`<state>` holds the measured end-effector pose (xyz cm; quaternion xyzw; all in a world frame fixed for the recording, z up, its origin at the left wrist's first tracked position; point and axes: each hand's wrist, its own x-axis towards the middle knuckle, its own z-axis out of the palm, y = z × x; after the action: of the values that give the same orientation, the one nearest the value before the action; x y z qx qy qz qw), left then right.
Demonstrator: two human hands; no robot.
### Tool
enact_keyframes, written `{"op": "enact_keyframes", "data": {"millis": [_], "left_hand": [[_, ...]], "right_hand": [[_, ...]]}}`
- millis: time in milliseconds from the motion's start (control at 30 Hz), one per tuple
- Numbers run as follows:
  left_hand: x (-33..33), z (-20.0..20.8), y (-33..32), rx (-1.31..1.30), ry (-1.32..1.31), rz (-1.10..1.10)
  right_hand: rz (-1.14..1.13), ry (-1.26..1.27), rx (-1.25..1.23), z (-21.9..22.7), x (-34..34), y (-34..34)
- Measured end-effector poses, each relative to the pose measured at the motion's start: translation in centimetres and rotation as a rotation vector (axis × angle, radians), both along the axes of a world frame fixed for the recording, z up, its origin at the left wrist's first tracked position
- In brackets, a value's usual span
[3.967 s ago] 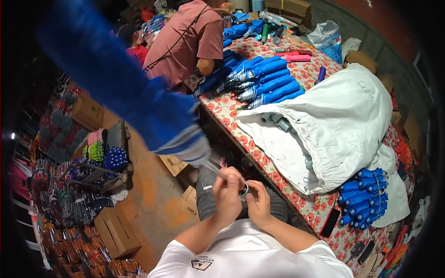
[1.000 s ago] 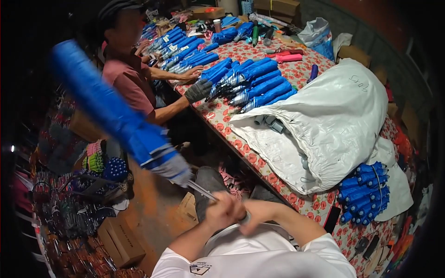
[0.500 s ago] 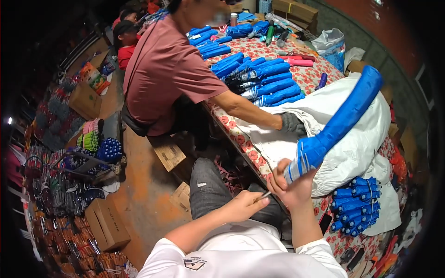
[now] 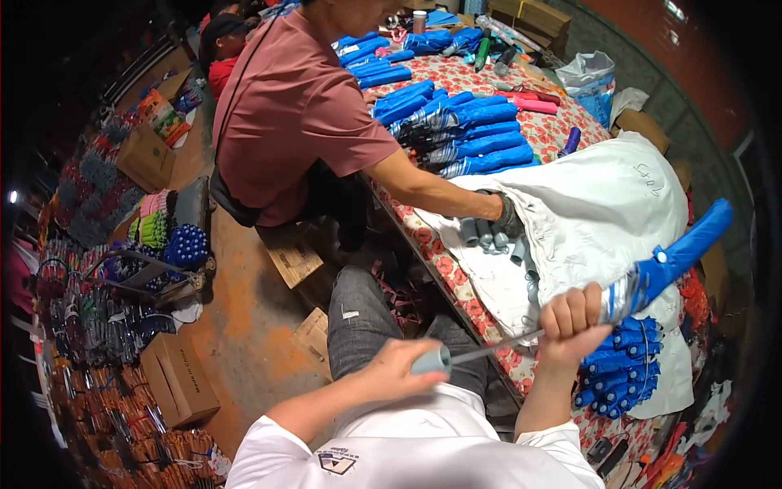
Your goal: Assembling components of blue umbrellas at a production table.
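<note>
A folded blue umbrella [image 4: 680, 257] with silvery stripes points up and to the right across my front. My right hand [image 4: 574, 326] is wrapped round the lower end of its canopy. From there a thin metal shaft [image 4: 497, 346] runs down-left to a grey cylindrical handle [image 4: 433, 363], which my left hand [image 4: 395, 371] grips, slightly blurred. Whether the handle is fixed on the shaft, I cannot tell. Beyond my hands, a co-worker's dark-gloved hand [image 4: 510, 216] is at the mouth of a white sack [image 4: 603, 212], beside several loose grey handles [image 4: 486, 234].
Several folded blue umbrellas [image 4: 481, 134] lie on the flowered tablecloth [image 4: 419, 236]. A tied bundle of blue umbrellas [image 4: 619, 371] sits by my right forearm. A co-worker in a dusty-red shirt [image 4: 301, 122] leans over the table. Cardboard box [image 4: 179, 379] and bundled goods stand on the left.
My right hand and the umbrella have moved right, and the canopy has tilted lower. More shaft and a grey handle now show at my left hand. Grey handles have appeared at the sack's mouth.
</note>
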<state>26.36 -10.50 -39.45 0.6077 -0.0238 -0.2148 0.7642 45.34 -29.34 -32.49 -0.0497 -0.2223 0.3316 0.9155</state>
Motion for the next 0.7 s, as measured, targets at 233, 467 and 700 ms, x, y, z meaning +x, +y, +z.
{"op": "enact_keyframes", "data": {"millis": [233,467,700], "left_hand": [[0.7,-1.7,-0.9,0.44,-0.39,0.419],[-0.3,-1.6,-0.9,-0.06,-0.039,0.197],[0.7,-5.9,0.8,-0.612,0.301,0.315]], "right_hand": [[-0.222,-0.229,-0.313,2.3,-0.9,1.5],[-0.199,-0.432,-1.026,0.4,-3.5,5.6],[0.101,0.11,-1.11,-7.5,-6.5,8.2]]}}
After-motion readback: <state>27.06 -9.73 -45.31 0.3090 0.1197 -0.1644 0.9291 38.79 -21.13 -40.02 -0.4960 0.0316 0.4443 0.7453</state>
